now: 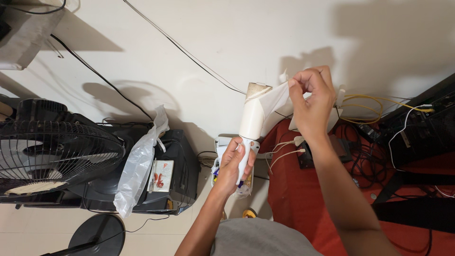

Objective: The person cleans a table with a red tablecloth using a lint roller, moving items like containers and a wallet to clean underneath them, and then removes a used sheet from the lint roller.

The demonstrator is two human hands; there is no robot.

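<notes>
Left hand (233, 163) low at centre, fingers wrapped tight round the white handle of a lint roller (252, 114), held upright. Right hand (310, 99) raised to the right, thumb and fingers pinching the loose white sheet (275, 100) peeled off the roll's top. Black fan (52, 151) far left.
</notes>
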